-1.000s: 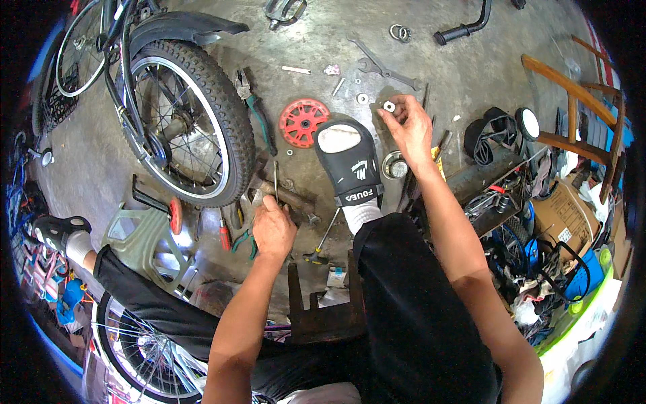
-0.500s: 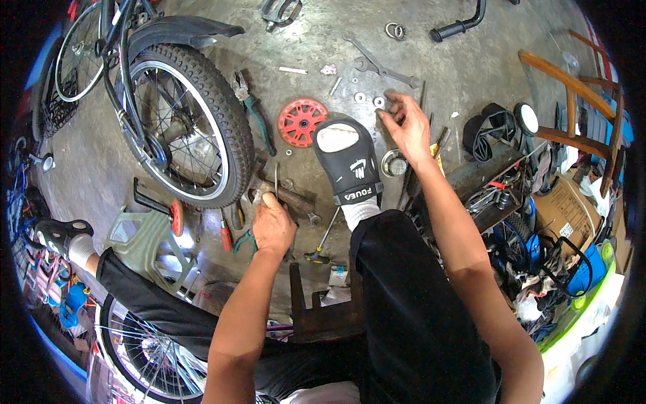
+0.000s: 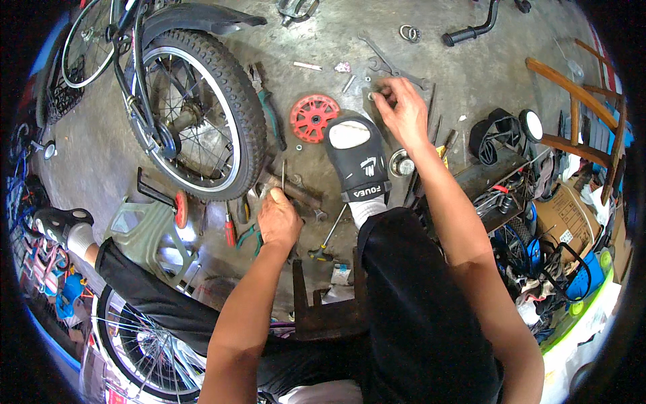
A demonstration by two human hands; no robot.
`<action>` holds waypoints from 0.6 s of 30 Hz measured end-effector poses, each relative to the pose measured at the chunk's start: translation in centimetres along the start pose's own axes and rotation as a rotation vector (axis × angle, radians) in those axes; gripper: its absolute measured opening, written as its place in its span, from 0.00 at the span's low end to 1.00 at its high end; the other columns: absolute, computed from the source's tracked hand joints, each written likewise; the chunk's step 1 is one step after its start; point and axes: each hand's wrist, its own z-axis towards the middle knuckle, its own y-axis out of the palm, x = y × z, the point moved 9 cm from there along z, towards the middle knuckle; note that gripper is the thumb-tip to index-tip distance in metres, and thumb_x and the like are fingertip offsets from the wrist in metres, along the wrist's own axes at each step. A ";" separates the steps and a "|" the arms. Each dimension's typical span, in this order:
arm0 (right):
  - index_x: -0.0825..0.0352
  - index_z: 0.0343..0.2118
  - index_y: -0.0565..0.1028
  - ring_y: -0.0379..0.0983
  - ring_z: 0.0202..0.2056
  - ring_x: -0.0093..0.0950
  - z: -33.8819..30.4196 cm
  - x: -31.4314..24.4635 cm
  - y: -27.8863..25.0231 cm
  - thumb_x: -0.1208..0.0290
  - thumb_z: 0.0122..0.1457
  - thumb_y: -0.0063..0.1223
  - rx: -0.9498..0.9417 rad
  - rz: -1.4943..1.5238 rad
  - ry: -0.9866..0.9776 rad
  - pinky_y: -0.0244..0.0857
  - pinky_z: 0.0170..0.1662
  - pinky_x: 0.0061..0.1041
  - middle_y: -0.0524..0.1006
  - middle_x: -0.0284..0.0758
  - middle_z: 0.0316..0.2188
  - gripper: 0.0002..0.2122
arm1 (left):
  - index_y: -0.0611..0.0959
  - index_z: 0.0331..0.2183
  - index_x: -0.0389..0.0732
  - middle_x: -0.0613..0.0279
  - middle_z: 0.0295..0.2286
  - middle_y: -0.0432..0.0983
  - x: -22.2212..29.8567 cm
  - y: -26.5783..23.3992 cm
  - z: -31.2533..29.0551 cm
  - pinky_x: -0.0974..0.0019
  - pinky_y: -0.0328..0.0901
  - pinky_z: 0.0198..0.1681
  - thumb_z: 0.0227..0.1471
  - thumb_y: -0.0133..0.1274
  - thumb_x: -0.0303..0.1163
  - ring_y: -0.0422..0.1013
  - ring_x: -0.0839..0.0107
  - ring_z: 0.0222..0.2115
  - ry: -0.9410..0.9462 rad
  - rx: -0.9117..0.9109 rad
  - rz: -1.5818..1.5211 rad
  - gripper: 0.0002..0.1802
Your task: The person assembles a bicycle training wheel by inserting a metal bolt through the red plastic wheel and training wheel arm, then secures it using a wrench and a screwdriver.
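Observation:
My left hand (image 3: pixel 279 219) is closed on a thin metal rod (image 3: pixel 283 175), which stands up past my thumb, above tools lying on the floor. My right hand (image 3: pixel 402 111) reaches down to the concrete, thumb and fingertips brought together at a small round washer (image 3: pixel 371 96). My fingers partly cover that spot, and a second washer cannot be seen there. A small nut (image 3: pixel 368 79) and a short metal pin (image 3: pixel 348 83) lie close by. Left of my shoe is a red slotted wheel (image 3: pixel 315 118). An open-ended wrench (image 3: pixel 389 64) rests beyond my right hand.
A bicycle wheel with a knobby tyre (image 3: pixel 250 128) stands at left, green-handled pliers (image 3: pixel 272 118) beside it. A red screwdriver (image 3: pixel 229 229) and a grey-green plastic stool (image 3: pixel 145 232) are nearer. A wooden chair (image 3: pixel 568 84), cardboard box (image 3: pixel 565 215) and cluttered parts fill the right.
The view has shifted slightly, so the floor things sit further right. My right hand's spread fingers have closed in at the washers, covering one. My left hand keeps its hold on the rod.

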 end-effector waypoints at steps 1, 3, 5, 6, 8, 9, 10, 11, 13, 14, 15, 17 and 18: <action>0.65 0.41 0.79 0.78 0.36 0.40 0.5 -0.6 0.4 0.70 0.54 0.67 -0.010 -0.028 -0.037 0.71 0.40 0.38 0.78 0.38 0.32 0.12 | 0.65 0.42 0.36 0.44 0.42 0.74 0.0 0.1 0.0 0.44 0.69 0.47 0.48 0.59 0.27 0.72 0.42 0.45 0.008 0.012 0.004 0.23; 0.65 0.41 0.79 0.78 0.39 0.43 1.3 -1.3 0.8 0.70 0.55 0.66 -0.019 -0.075 -0.063 0.71 0.42 0.41 0.78 0.40 0.33 0.12 | 0.65 0.42 0.37 0.44 0.42 0.74 0.1 0.2 0.0 0.45 0.69 0.47 0.47 0.60 0.27 0.73 0.43 0.45 0.024 0.036 0.011 0.24; 0.65 0.41 0.79 0.78 0.40 0.44 2.2 -1.8 1.3 0.69 0.55 0.66 -0.028 -0.155 -0.097 0.71 0.43 0.42 0.78 0.41 0.33 0.12 | 0.66 0.43 0.37 0.46 0.43 0.74 -0.1 0.4 0.1 0.45 0.69 0.48 0.46 0.60 0.26 0.73 0.44 0.45 0.004 0.016 0.038 0.24; 0.64 0.41 0.80 0.78 0.40 0.45 2.5 -1.8 1.6 0.69 0.55 0.65 -0.027 -0.213 -0.108 0.71 0.45 0.44 0.78 0.41 0.34 0.11 | 0.66 0.43 0.37 0.46 0.43 0.74 -0.1 0.4 0.2 0.45 0.69 0.48 0.46 0.60 0.26 0.73 0.44 0.45 0.002 0.015 0.042 0.24; 0.64 0.40 0.80 0.78 0.41 0.45 2.8 -1.4 1.9 0.68 0.56 0.65 -0.046 -0.215 -0.081 0.71 0.45 0.43 0.78 0.41 0.35 0.11 | 0.66 0.42 0.36 0.44 0.41 0.74 0.1 0.2 0.0 0.44 0.68 0.46 0.47 0.58 0.25 0.73 0.42 0.43 0.027 0.058 0.023 0.22; 0.64 0.40 0.80 0.78 0.41 0.45 2.9 -1.4 2.0 0.68 0.56 0.64 -0.056 -0.215 -0.068 0.70 0.46 0.43 0.78 0.41 0.35 0.11 | 0.66 0.41 0.35 0.43 0.39 0.74 0.3 -0.3 -0.2 0.43 0.68 0.45 0.48 0.57 0.25 0.72 0.40 0.41 0.051 0.102 0.001 0.20; 0.64 0.40 0.80 0.78 0.41 0.45 2.9 -1.5 2.0 0.68 0.56 0.64 -0.055 -0.214 -0.065 0.70 0.45 0.43 0.78 0.41 0.35 0.10 | 0.66 0.40 0.34 0.41 0.36 0.74 0.6 -0.8 -0.4 0.41 0.68 0.43 0.48 0.56 0.24 0.72 0.38 0.39 0.075 0.145 -0.021 0.18; 0.63 0.40 0.81 0.78 0.41 0.45 2.9 -1.5 2.0 0.68 0.56 0.64 -0.053 -0.213 -0.062 0.70 0.45 0.44 0.78 0.41 0.35 0.10 | 0.66 0.41 0.35 0.43 0.39 0.74 0.4 -0.4 -0.3 0.43 0.68 0.45 0.48 0.56 0.25 0.72 0.40 0.42 0.052 0.101 -0.010 0.19; 0.63 0.40 0.81 0.78 0.41 0.45 2.9 -1.8 2.0 0.69 0.56 0.64 -0.049 -0.207 -0.081 0.70 0.45 0.44 0.78 0.42 0.35 0.10 | 0.67 0.42 0.37 0.47 0.44 0.74 0.0 0.2 0.0 0.45 0.68 0.49 0.48 0.58 0.27 0.72 0.45 0.46 0.005 0.014 0.010 0.21; 0.63 0.40 0.81 0.78 0.41 0.45 2.9 -1.9 2.0 0.69 0.56 0.64 -0.047 -0.203 -0.101 0.70 0.45 0.44 0.78 0.42 0.35 0.10 | 0.67 0.42 0.37 0.47 0.44 0.74 0.0 0.2 0.0 0.45 0.68 0.49 0.48 0.58 0.27 0.72 0.45 0.46 0.011 0.024 0.010 0.21; 0.63 0.40 0.81 0.78 0.40 0.45 2.7 -1.9 2.0 0.69 0.57 0.63 -0.047 -0.198 -0.121 0.70 0.45 0.44 0.78 0.42 0.35 0.10 | 0.67 0.43 0.37 0.47 0.44 0.74 0.0 0.2 -0.1 0.45 0.68 0.49 0.49 0.58 0.27 0.72 0.45 0.46 0.017 0.034 0.010 0.21; 0.63 0.40 0.81 0.78 0.40 0.45 2.6 -1.1 1.5 0.70 0.57 0.62 -0.032 -0.155 -0.059 0.71 0.45 0.44 0.79 0.42 0.35 0.09 | 0.67 0.43 0.37 0.47 0.44 0.74 -0.2 0.4 -0.2 0.45 0.68 0.49 0.49 0.58 0.28 0.73 0.46 0.47 0.016 0.029 0.006 0.21; 0.63 0.41 0.81 0.78 0.40 0.45 2.6 -0.7 1.2 0.70 0.57 0.62 -0.022 -0.134 -0.029 0.71 0.45 0.43 0.79 0.42 0.36 0.09 | 0.67 0.43 0.37 0.47 0.44 0.74 -0.1 0.2 -0.1 0.46 0.68 0.49 0.49 0.57 0.28 0.73 0.46 0.47 0.010 0.017 0.003 0.21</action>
